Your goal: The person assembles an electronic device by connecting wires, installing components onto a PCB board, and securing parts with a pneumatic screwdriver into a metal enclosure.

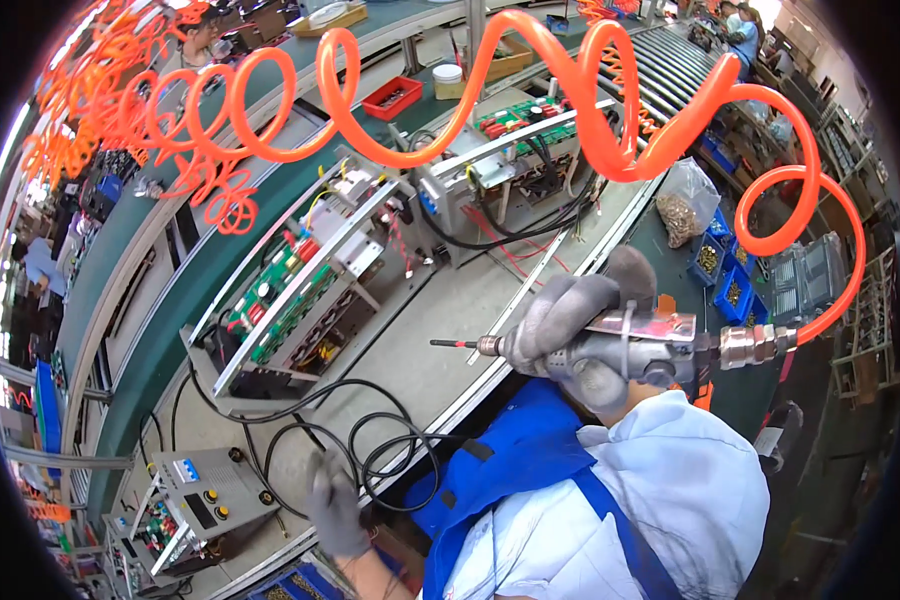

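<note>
My right hand (570, 325), in a grey glove, is wrapped round a metal air screwdriver (660, 350). Its thin bit (454, 344) points left over the bench, and an orange coiled air hose (838, 300) joins its rear end. My left hand (338, 510), gloved in grey too, is low over the bench's near edge beside a looped black cable (410, 440). Its fingers look loosely stretched, with nothing visible in them. Left of centre stands an open-framed unit with green circuit boards (288, 300). A grey control panel with yellow knobs (206, 500) sits at the lower left.
Behind, another open-framed unit (515, 150) trails cables and red wires. A green conveyor (175, 320) curves along the left. Blue bins of small parts (735, 295) and a bag of parts (685, 205) lie at right. Orange hose coils (340, 90) hang across the top.
</note>
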The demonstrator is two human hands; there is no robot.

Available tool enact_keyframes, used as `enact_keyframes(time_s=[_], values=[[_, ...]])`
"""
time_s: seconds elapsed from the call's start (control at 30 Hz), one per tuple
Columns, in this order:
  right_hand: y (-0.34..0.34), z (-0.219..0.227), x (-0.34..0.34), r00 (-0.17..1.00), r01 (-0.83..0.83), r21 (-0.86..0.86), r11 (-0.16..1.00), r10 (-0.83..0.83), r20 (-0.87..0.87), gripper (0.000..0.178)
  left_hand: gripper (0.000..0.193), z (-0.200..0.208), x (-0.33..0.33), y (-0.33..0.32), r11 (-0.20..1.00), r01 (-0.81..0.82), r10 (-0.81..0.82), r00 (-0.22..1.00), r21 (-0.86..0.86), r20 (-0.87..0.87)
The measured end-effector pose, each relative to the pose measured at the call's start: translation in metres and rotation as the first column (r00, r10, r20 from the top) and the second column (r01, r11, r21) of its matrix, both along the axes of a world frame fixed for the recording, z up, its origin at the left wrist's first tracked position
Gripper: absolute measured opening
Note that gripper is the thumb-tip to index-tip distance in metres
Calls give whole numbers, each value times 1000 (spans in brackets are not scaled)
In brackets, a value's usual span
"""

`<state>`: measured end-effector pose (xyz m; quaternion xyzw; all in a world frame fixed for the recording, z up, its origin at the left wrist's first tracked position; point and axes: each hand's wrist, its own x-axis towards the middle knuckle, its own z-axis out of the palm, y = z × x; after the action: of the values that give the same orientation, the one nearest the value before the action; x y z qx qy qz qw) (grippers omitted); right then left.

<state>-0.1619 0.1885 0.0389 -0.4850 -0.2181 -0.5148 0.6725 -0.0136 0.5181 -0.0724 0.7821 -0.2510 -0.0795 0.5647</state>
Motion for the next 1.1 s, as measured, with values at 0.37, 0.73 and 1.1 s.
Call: enact_keyframes(time_s=[0.37,0.73,1.1], values=[[-147,43,-87,930,358,16,934,-354,-98,87,46,49,-51,-366,783,445,-610,411,-435,-677],[-227,55,-98,849,525,79,847,-516,-108,82,37,42,-66,-502,717,266,-656,-55,-644,-753],[-288,38,-83,760,632,-166,757,-647,-60,85,29,49,-66,-558,741,79,-642,-210,-667,-738]])
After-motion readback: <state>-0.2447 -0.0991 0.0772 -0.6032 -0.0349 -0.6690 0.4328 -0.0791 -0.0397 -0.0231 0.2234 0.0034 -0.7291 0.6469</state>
